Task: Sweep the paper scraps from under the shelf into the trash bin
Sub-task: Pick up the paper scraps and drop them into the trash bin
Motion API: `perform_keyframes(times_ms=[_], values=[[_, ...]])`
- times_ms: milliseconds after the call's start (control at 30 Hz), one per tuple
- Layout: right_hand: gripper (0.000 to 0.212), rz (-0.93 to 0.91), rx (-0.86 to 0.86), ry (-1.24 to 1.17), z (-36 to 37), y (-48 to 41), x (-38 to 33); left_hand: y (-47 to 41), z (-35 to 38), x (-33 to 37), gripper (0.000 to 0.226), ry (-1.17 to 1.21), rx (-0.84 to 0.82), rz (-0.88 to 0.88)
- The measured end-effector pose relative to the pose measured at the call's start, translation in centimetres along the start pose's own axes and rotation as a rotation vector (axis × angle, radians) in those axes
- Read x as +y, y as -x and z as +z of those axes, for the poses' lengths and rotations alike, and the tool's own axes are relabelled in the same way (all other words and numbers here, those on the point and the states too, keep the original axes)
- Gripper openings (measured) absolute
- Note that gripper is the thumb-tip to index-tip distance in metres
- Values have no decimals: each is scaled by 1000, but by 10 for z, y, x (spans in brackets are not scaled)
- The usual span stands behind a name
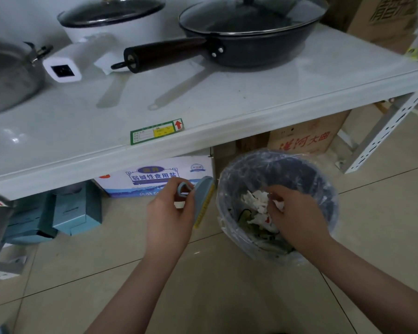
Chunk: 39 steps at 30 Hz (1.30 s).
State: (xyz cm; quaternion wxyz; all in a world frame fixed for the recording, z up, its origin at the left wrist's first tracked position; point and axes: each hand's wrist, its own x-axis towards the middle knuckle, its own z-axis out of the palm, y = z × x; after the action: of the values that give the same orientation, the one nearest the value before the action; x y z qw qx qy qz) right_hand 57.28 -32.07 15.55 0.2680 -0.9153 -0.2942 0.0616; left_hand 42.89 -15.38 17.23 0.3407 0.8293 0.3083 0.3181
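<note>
A round dark trash bin lined with a clear plastic bag stands on the tiled floor in front of the white shelf. White paper scraps lie inside it. My right hand is over the bin's opening, fingers pinched on a scrap of paper. My left hand is just left of the bin and holds a small blue hand brush with yellow bristles, tilted on edge next to the bin's rim.
On the shelf sit a black pan with a long handle, a white pot and a grey pot. Under the shelf are a white-and-blue carton, teal boxes and a brown carton. A shelf leg stands at right.
</note>
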Motion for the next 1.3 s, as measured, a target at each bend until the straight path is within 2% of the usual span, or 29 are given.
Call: perform_keyframes(times_ms=[100,233,333,433,533,667,800,867,1000,1133,1300], values=[[39,-2,0,-50,0,8,2,1,2,-1,15,0,-25,-11],[53,-27,-103,-71,-5,23,1,1,-2,0,12,-80,-90,-13],[53,-34,-133,-56,-13,27,0,2,-8,0,11,-148,-130,27],[43,-59,-107,-61,-18,27,-2,7,-11,-8,10,-189,-149,10],[37,-42,-62,-78,-14,25,-1,17,-15,-32,13,-167,-131,-114],[37,-13,-98,-45,-2,32,0,39,-37,-80,16,-191,-55,-360],[31,-31,-76,60,8,34,-8,51,-57,-109,16,-236,-65,-459],[27,-35,-104,90,10,33,-15,50,-61,-112,14,-249,-85,-468],[41,-197,-114,268,20,39,-30,36,-58,-107,11,-202,-40,-438],[41,-325,-118,463,32,42,-37,26,-50,-96,5,-164,-31,-399],[44,-372,-145,486,45,40,-41,24,-54,-95,5,-152,-23,-370]])
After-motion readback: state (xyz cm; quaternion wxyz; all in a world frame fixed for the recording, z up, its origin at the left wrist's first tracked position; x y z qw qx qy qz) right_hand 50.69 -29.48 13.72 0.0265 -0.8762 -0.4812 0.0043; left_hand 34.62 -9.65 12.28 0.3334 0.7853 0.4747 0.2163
